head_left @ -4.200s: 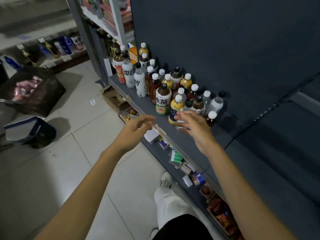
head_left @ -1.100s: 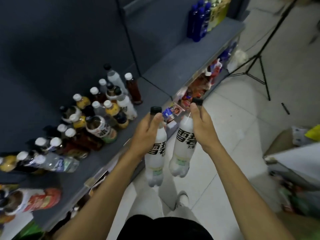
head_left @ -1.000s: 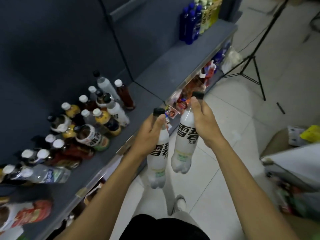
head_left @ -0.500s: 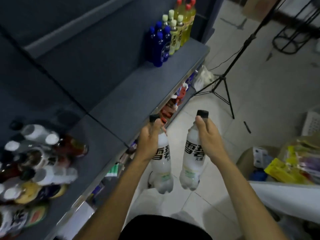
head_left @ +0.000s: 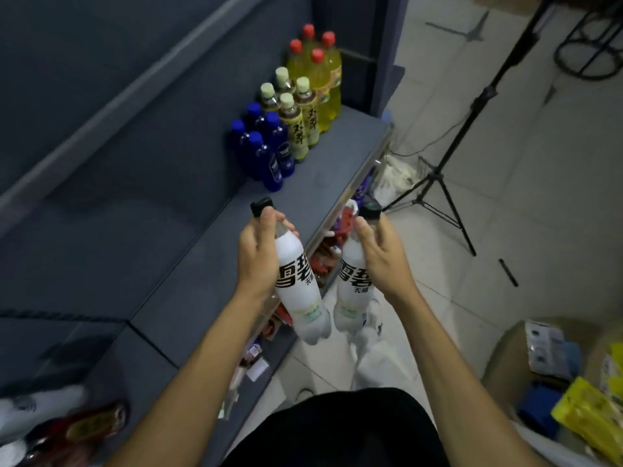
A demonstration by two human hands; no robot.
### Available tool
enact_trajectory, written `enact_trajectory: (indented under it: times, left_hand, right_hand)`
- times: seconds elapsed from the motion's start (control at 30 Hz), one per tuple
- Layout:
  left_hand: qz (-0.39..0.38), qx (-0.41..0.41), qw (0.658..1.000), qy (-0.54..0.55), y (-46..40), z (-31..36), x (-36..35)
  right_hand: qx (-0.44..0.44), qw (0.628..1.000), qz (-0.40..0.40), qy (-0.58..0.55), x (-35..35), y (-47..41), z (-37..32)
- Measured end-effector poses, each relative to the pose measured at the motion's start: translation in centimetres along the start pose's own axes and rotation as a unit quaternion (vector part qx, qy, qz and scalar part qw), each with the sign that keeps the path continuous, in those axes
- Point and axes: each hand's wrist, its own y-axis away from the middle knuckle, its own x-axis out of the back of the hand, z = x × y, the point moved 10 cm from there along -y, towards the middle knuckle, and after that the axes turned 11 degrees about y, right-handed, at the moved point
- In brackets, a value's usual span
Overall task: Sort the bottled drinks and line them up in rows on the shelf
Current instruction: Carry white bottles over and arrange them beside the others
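three short rows already stand at the far end of the grey shelf: blue bottles, then tea bottles with pale caps, then yellow bottles with red caps, each kind grouped in twos. the long stretch of shelf between them and the person is bare, so i'd say the sorting is well begun but far from done. a blurred heap of unsorted bottles lies at the near left corner.

the left hand curls its fingers round the neck and shoulder of one white bottle, held over the shelf's front edge. the right hand grips a second white bottle the same way, out over the tiled floor. both are smooth, cloudy plastic with black caps, bold black lettering and lobed bases, hanging upright, just beside each other. they look bound for the spot next to the blue row.
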Motion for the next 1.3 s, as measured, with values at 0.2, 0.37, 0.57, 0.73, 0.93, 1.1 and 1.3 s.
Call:
enact_trajectory:
  times: [0.2,0.37,0.57,0.73,0.93,1.1,1.3]
  left_hand:
    - [0.077,-0.023,0.994,-0.068,-6.5,1.4,-1.6]
    - [0.159,-0.052,0.982,-0.084,-11.1,2.5,-0.6]
    - [0.192,-0.048,0.977,-0.077,-16.2,1.3,1.3]
    - [0.237,-0.054,0.969,-0.044,-17.6,0.9,4.3]
    - [0.284,-0.080,0.953,-0.061,-17.8,1.7,7.6]
    - [0.359,-0.067,0.913,-0.182,-18.0,1.9,10.7]
    - [0.406,-0.013,0.888,-0.214,-19.9,0.5,12.5]
  right_hand:
    - [0.098,0.989,-0.095,0.060,-1.6,-11.2,-4.8]
    - [0.143,0.971,-0.169,0.094,-5.3,-17.0,-8.5]
    - [0.176,0.950,-0.216,0.141,-10.3,-21.9,-10.2]
    - [0.202,0.929,-0.252,0.180,-14.2,-22.9,-10.8]
    - [0.203,0.901,-0.321,0.209,-19.7,-24.9,-12.1]
    - [0.232,0.871,-0.364,0.236,-24.0,-25.6,-13.8]
    - [0.298,0.826,-0.378,0.294,-27.3,-27.1,-14.1]
